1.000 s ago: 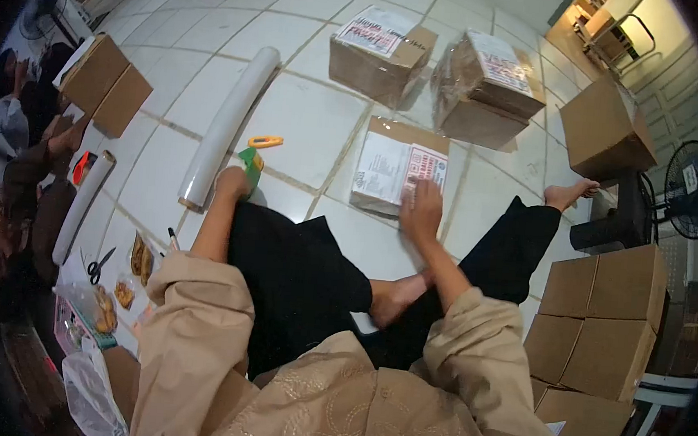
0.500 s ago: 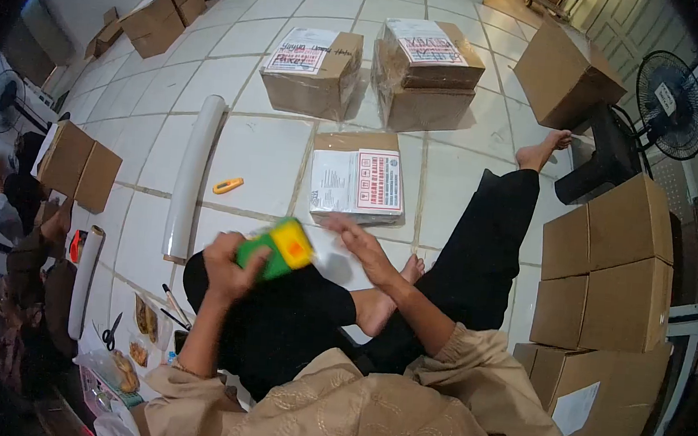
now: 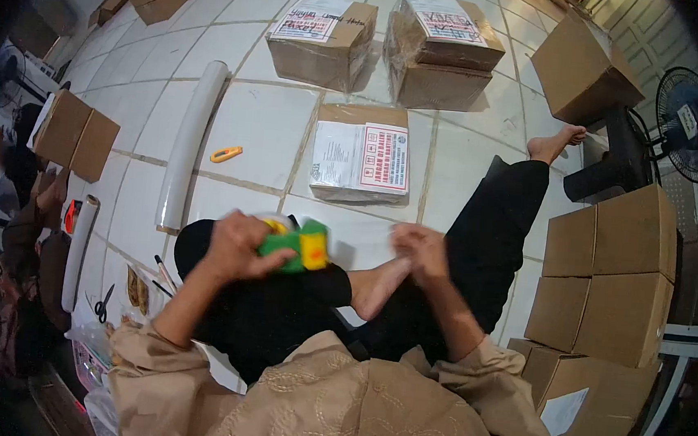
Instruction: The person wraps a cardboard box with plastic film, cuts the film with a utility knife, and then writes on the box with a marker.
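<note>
My left hand is closed around a green and yellow tape dispenser, held above my bent knee. A pale tape roll shows at its upper side. To the right, my right hand has its fingers pinched together, blurred by motion. A faint, see-through strip of tape seems to run from the dispenser to those fingers. Beyond both hands a wrapped cardboard box lies on the tiles, with a white label and a red-printed label on top.
Two stacks of wrapped boxes stand farther back. A long film roll and a yellow cutter lie to the left, scissors nearer. Cartons and a black fan stand right. Another person sits far left.
My right hand has moved right, away from the dispenser, and its fingers have gone from stretched out to pinched. The dispenser has shifted slightly right and turned more level. The view has tilted down.
</note>
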Demonstrator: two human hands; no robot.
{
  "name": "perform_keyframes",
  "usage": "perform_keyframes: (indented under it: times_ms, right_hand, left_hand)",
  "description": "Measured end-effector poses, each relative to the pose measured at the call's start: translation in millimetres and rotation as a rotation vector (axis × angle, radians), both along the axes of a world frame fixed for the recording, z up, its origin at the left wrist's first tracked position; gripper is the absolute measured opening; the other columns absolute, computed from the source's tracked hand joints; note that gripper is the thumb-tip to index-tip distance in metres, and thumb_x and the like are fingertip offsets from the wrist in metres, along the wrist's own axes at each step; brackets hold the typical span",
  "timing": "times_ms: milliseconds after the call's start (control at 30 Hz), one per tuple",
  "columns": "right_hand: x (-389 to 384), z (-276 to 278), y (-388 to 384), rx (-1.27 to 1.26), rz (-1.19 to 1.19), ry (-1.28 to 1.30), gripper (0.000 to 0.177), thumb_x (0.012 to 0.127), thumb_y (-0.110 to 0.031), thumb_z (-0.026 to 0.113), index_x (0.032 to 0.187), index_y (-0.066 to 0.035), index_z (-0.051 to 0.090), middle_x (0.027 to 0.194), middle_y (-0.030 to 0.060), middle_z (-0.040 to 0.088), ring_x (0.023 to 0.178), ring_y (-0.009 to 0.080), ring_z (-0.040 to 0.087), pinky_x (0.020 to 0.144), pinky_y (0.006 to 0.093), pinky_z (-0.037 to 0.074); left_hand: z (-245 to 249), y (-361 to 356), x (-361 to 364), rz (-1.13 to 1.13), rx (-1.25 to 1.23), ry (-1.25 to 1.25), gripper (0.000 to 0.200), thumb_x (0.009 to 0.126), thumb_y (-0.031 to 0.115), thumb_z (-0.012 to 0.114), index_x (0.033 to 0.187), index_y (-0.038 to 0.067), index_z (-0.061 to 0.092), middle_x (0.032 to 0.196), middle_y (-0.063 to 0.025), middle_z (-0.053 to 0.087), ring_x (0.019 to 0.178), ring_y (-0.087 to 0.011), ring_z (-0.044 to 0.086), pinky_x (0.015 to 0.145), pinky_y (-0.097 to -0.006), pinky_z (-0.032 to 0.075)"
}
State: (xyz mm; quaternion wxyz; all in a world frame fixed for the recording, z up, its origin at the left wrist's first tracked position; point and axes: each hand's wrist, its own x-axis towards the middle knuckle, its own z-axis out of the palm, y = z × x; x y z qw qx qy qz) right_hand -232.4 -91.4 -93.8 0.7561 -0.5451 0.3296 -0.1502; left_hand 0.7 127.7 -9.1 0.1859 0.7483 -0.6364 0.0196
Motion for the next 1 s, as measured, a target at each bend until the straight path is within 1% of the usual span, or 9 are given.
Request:
perform_keyframes:
  times_ms: [100,300,367,433,500,533,633,833,1000]
  right_hand:
    - [-36.3,-48.4,-62.8,0.046,-0.284,0.082,0.02,0.082,-0.007,0.06,0.097,0.006,0.063,0.082,0.0096,0.065,0.07,0.0147,0.062,0.066,0.0244,0.05]
    - [-11.5,-80.5,-65.4,0.073,-0.343,0.137,0.019,0.084,-0.011,0.062,0.095,0.005,0.063,0.082,0.0089,0.065,0.07,0.0151,0.062,0.065,0.0246,0.052]
    - [-13.6,-103.9,-72.2,0.069,-0.297,0.096,0.019,0.084,-0.011,0.063,0.095,0.005,0.063,0.081,0.0089,0.065,0.069,0.0156,0.063,0.065,0.0249,0.053]
    - [-11.0,-103.1,-72.2,-0.008,-0.342,0.066,0.019,0.086,-0.01,0.061,0.097,0.006,0.061,0.081,0.0105,0.063,0.068,0.014,0.061,0.062,0.0237,0.052]
    - [-7.6,-101.2,-72.5,0.02,-0.37,0.09,0.019,0.086,-0.009,0.06,0.097,0.006,0.061,0.081,0.0106,0.063,0.069,0.0142,0.061,0.062,0.0234,0.052]
    - [-5.6,-99.1,-73.8,0.044,-0.411,0.104,0.019,0.086,-0.009,0.06,0.098,0.006,0.061,0.081,0.0107,0.062,0.069,0.0143,0.061,0.062,0.0232,0.052]
    - [-3.2,-97.5,-71.0,0.015,-0.422,0.129,0.019,0.087,-0.008,0.059,0.099,0.007,0.06,0.082,0.0108,0.062,0.07,0.015,0.061,0.063,0.0232,0.053]
    - [1.1,-115.0,-79.0,-0.044,-0.39,0.066,0.02,0.085,-0.006,0.06,0.101,0.007,0.059,0.085,0.0099,0.063,0.073,0.0156,0.062,0.068,0.0238,0.053]
    - [21.6,-121.2,-84.6,-0.098,-0.46,0.019,0.02,0.085,-0.006,0.06,0.101,0.007,0.06,0.087,0.0097,0.063,0.077,0.0148,0.061,0.071,0.0229,0.051]
  left_hand:
    - [-16.7,29.6,57.6,0.001,0.058,-0.071,0.045,0.071,0.05,0.067,0.067,0.006,0.062,0.057,-0.0089,0.055,0.051,-0.0233,0.05,0.057,-0.0352,0.039]
    - [-43.7,9.9,100.8,0.052,0.189,-0.009,0.048,0.075,0.051,0.063,0.07,0.003,0.062,0.061,-0.0116,0.056,0.064,-0.0276,0.055,0.071,-0.0371,0.04]
    - [-45.3,-0.3,105.5,0.041,0.524,0.038,0.049,0.075,0.053,0.062,0.07,0.004,0.063,0.062,-0.0122,0.057,0.064,-0.0292,0.055,0.077,-0.0389,0.039]
    - [-48.9,-6.4,108.5,0.049,0.627,0.019,0.046,0.075,0.051,0.063,0.076,0.005,0.063,0.07,-0.013,0.06,0.076,-0.0287,0.057,0.081,-0.0393,0.037]
    - [-60.1,-5.1,111.2,-0.134,0.405,-0.073,0.043,0.076,0.045,0.065,0.087,0.004,0.063,0.09,-0.0123,0.062,0.093,-0.0257,0.057,0.084,-0.0388,0.036]
    - [-64.0,-4.8,112.4,-0.134,0.457,-0.069,0.042,0.078,0.044,0.063,0.093,0.005,0.062,0.101,-0.0121,0.061,0.103,-0.0255,0.054,0.086,-0.039,0.035]
    - [-75.7,-7.5,115.7,-0.094,0.611,-0.016,0.042,0.079,0.043,0.062,0.096,0.005,0.062,0.105,-0.0127,0.061,0.104,-0.0264,0.054,0.088,-0.0396,0.035]
    - [-104.1,-12.5,124.9,-0.053,0.56,-0.071,0.041,0.078,0.045,0.061,0.092,0.006,0.063,0.095,-0.0109,0.063,0.099,-0.0256,0.055,0.086,-0.0405,0.037]
    - [-110.9,-20.3,127.4,-0.025,0.518,-0.114,0.039,0.078,0.042,0.062,0.094,0.007,0.061,0.099,-0.0094,0.06,0.101,-0.0246,0.054,0.087,-0.0393,0.037]
